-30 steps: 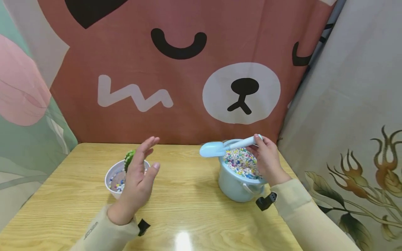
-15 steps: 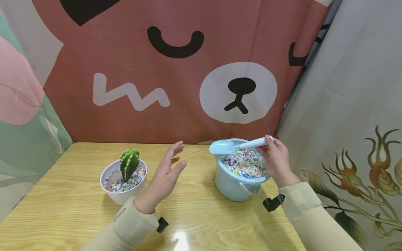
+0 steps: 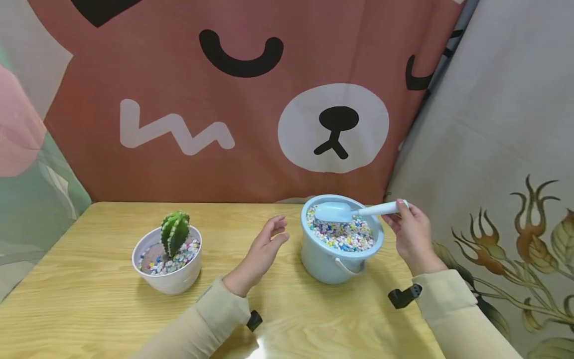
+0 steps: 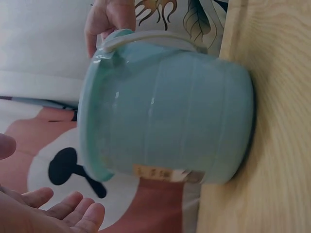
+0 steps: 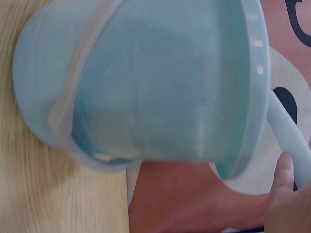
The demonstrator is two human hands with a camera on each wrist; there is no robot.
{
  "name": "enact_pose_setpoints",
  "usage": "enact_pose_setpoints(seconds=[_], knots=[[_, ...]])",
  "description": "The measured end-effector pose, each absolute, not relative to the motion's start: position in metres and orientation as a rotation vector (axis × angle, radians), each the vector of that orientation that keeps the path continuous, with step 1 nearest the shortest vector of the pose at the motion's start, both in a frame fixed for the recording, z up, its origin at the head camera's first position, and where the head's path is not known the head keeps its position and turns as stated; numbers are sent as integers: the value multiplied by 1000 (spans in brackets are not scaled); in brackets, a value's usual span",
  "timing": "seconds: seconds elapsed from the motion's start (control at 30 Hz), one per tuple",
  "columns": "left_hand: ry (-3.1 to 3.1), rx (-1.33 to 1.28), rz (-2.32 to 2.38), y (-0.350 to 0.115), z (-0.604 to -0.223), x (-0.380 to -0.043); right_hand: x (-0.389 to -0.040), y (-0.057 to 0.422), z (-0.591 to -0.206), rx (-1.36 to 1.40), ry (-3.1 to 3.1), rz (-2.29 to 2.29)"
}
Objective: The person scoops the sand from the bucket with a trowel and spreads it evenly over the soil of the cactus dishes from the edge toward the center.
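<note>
A light blue toy shovel [image 3: 334, 212] is held by the end of its handle in my right hand [image 3: 413, 236], its scoop over the bucket's opening. The light blue bucket [image 3: 326, 267] stands upright and holds many small multicoloured pebbles [image 3: 347, 237]. My left hand [image 3: 260, 254] hovers left of the bucket, fingers loosely extended, holding nothing and apart from the rim. In the left wrist view my left fingers [image 4: 63, 209] show near the bucket's side. On the left stands a white pot [image 3: 175, 279] with a green cactus [image 3: 175, 233] and scattered pebbles on its soil.
The wooden table [image 3: 103, 249] carries both pot and bucket. Behind it hangs a reddish bear-print curtain [image 3: 251, 164], and a pale flower-print curtain [image 3: 471, 149] borders the right side. The bucket's white handle [image 3: 347, 268] hangs down at its front.
My left hand has moved right, away from the cactus pot toward the bucket. The right hand has shifted right, and the shovel's scoop has come from beside the rim to over the pebbles.
</note>
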State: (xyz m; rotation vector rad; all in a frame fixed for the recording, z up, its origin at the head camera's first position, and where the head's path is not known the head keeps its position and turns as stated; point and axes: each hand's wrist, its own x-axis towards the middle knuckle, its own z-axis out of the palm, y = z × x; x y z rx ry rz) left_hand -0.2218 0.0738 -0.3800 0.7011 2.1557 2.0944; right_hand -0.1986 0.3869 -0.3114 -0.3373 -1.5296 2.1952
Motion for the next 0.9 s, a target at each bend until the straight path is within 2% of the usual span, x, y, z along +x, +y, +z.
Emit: enact_pose_setpoints(seconds=[0.27, 0.6, 0.9], knots=[[2067, 546, 2095, 92, -388, -239, -182, 412, -310, -310, -1572, 2136], [1983, 475, 2097, 113, -399, -251, -171, 435, -311, -306, -1576, 2078], [2033, 519, 2080, 130, -397, -251, -173, 441, -309, -397, -1657, 1917]])
